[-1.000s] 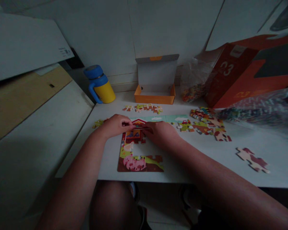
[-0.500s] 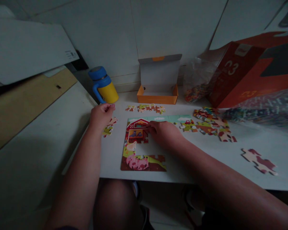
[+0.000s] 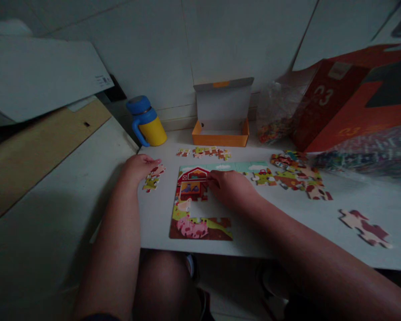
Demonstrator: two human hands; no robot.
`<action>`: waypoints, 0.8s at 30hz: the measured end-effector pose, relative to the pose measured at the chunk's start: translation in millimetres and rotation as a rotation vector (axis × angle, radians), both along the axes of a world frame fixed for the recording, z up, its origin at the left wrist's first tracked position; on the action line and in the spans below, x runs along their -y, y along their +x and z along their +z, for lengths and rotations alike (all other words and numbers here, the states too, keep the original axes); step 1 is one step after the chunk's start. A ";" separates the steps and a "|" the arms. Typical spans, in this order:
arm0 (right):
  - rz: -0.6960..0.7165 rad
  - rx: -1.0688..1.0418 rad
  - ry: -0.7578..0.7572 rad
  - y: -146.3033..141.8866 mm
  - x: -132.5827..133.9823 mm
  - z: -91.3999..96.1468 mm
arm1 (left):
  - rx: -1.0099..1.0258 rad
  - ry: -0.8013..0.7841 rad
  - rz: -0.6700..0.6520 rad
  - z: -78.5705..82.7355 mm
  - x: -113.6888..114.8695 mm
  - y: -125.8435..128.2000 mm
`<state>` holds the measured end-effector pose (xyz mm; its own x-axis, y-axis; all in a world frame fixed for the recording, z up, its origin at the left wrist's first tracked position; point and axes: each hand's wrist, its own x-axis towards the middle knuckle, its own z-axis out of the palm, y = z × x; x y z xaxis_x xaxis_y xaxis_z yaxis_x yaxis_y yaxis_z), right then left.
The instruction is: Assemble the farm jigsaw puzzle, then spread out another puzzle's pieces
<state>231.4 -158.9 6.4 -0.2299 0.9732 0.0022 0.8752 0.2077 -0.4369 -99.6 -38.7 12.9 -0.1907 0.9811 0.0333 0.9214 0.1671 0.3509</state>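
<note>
Just to the right of the left hand (image 3: 137, 167) and slightly nearer the body: a small cluster of loose pieces (image 3: 153, 179) on the desk (image 3: 157, 218), left of the partly joined puzzle (image 3: 184, 204) and apart from it. Long axis of the cluster slanting away and to the right, with its far end close by the left fingertips. Left hand clearly nearer to this cluster than the right hand (image 3: 232, 185). Left fingers stretched out; impossible to make out whether gripping a piece or merely touching. Right hand at the right side of the barn (image 3: 191, 189), fingers curled inward; hidden whether pinching a piece. Beyond the puzzle, another row of pieces (image 3: 210, 151), apart from both hands.
</note>
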 end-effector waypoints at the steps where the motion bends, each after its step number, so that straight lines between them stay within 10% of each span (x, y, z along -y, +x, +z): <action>1: -0.001 -0.003 0.004 -0.1 -0.2 -0.3 | 0.005 -0.021 0.000 -1.5 -0.8 -0.4; 24: -0.009 0.005 0.002 -0.8 -0.3 0.0 | -0.190 -0.027 -0.067 -5.1 0.0 6.5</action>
<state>230.6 -158.7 6.4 -0.2207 0.9753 0.0029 0.8791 0.2002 -0.4325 -93.1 -38.7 7.8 -0.1175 0.9924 0.0364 0.9799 0.1099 0.1664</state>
